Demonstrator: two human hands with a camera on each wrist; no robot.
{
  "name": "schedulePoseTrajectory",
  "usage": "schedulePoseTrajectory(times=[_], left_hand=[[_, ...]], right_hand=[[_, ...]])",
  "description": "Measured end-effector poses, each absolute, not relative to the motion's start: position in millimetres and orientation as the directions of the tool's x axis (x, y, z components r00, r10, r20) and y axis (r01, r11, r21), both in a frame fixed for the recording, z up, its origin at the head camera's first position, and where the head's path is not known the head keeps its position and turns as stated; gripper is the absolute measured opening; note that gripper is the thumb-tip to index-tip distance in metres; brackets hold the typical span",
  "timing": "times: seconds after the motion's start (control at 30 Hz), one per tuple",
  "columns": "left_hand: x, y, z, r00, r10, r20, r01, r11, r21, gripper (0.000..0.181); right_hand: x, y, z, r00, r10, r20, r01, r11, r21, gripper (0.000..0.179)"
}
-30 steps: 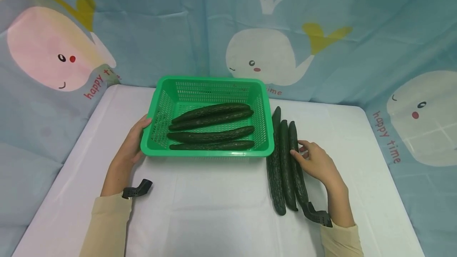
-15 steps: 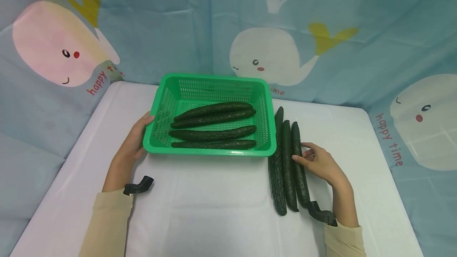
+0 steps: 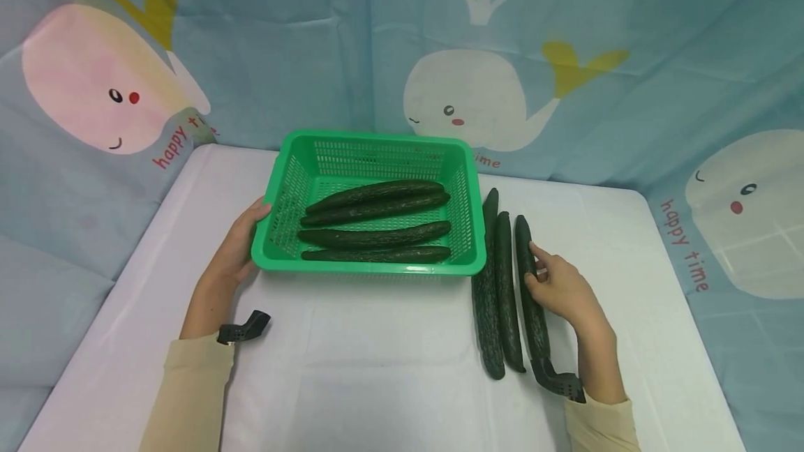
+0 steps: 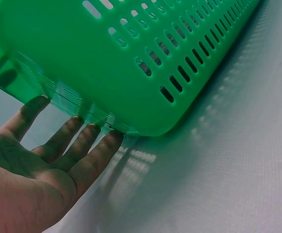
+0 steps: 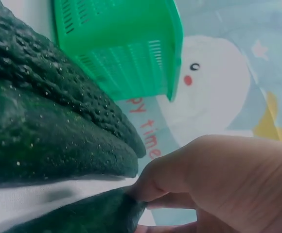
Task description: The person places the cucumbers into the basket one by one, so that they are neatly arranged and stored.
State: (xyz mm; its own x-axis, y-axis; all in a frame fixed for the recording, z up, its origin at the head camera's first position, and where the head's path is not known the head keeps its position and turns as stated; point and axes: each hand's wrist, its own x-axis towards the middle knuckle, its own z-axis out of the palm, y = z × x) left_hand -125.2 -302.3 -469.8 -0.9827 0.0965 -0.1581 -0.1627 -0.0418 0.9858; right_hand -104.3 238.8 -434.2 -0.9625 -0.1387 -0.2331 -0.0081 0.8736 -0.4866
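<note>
In the head view, my left hand (image 3: 235,246) holds the left end of a green plastic basket (image 3: 370,268), its thumb at the rim. The left wrist view shows its fingers (image 4: 90,160) spread along the basket's slotted outer wall. My right hand (image 3: 565,290) pinches the rightmost dark green cucumber (image 3: 525,246) between thumb and fingers. In the right wrist view, that cucumber (image 5: 87,213) lies under the thumb, its lower part cut off by the frame. Two more cucumbers lie side by side to its left, a smooth one (image 3: 507,284) and a bumpy one (image 3: 488,319).
Several cucumbers (image 3: 377,236) lie crosswise inside the basket. The basket stands toward the back of a white-covered table (image 3: 352,382). A blue curtain (image 3: 352,54) with printed whales hangs behind and at the sides. Each wrist wears a black camera mount (image 3: 245,327).
The right hand has closed its thumb and fingers on the rightmost cucumber and drawn it slightly right, away from the middle one. The left hand keeps its place at the basket.
</note>
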Motion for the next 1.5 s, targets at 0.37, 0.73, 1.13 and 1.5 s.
schedulePoseTrajectory(times=[0.37, 0.73, 1.13, 1.5], left_hand=[[-125, -304, -472, -0.985, 0.088, -0.147, -0.151, -0.048, 0.987, 0.071], [-125, -302, -470, -0.980, 0.094, -0.178, -0.183, -0.044, 0.982, 0.073], [-125, -304, -472, -0.984, 0.091, -0.156, -0.160, -0.044, 0.986, 0.072], [-124, -301, -472, -0.984, 0.083, -0.159, -0.163, -0.049, 0.985, 0.072]], right_hand=[[-102, 236, -429, -0.950, -0.116, -0.291, 0.010, 0.917, -0.399, 0.077], [-105, 241, -434, -0.936, -0.052, -0.349, 0.115, 0.891, -0.440, 0.065], [-104, 252, -429, -0.946, -0.088, -0.310, 0.114, 0.809, -0.577, 0.059], [-103, 249, -425, -0.964, -0.083, -0.252, 0.088, 0.795, -0.600, 0.060]])
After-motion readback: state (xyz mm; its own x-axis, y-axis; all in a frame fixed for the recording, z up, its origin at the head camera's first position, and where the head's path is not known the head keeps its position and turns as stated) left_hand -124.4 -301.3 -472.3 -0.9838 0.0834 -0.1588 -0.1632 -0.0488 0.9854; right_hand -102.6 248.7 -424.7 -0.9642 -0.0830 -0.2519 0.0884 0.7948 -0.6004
